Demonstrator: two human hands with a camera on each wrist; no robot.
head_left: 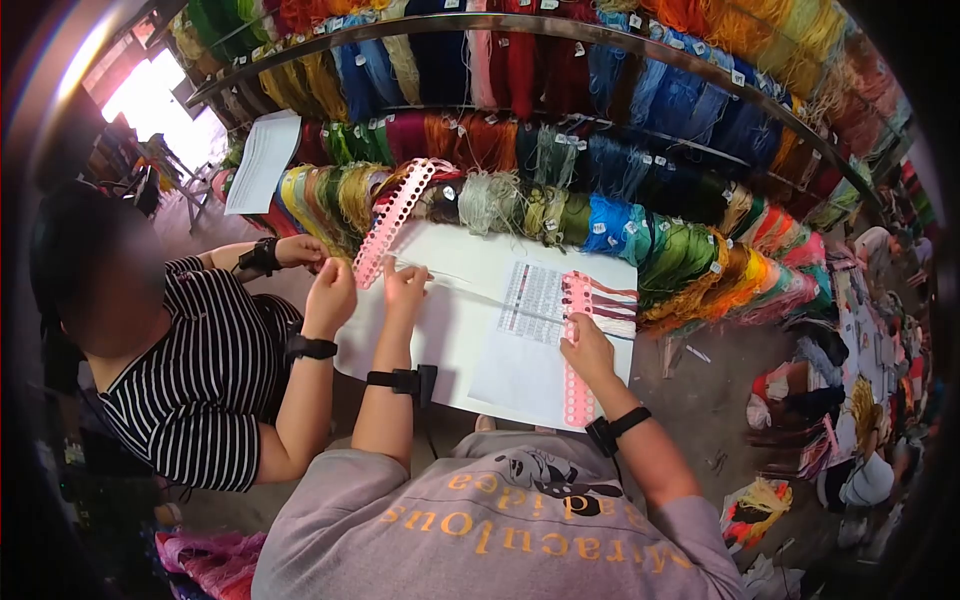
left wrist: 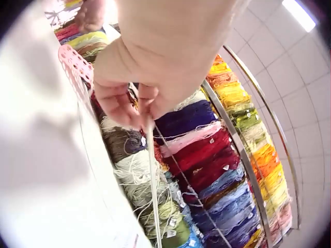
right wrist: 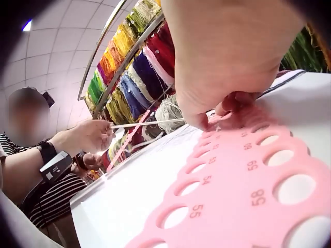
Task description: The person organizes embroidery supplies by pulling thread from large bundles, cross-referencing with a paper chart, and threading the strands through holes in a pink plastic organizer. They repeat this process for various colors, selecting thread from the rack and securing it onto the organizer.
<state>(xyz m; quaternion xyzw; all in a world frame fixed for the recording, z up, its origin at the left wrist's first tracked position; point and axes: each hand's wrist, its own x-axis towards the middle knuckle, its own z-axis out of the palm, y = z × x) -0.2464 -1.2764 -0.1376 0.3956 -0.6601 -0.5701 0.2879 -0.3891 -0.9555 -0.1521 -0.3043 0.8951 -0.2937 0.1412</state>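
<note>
My left hand (head_left: 405,285) pinches one end of a pale thread (left wrist: 153,175) between thumb and fingertips above a white sheet (head_left: 450,330). The thread (right wrist: 150,123) runs taut from the left hand (right wrist: 95,135) towards my right hand (head_left: 588,348). The right hand (right wrist: 227,77) curls its fingers down onto a pink card with numbered holes (right wrist: 243,175), which lies on a printed chart (head_left: 530,300). Dark red threads (head_left: 612,300) hang from that card's upper holes. Whether the right fingers also hold the thread's end is hidden.
A person in a striped shirt (head_left: 190,380) sits at the left, hands (head_left: 330,290) by a second pink card (head_left: 393,220). Curved rails (head_left: 600,35) of coloured thread skeins (head_left: 610,220) ring the table. More skeins and clutter lie on the floor at the right (head_left: 850,400).
</note>
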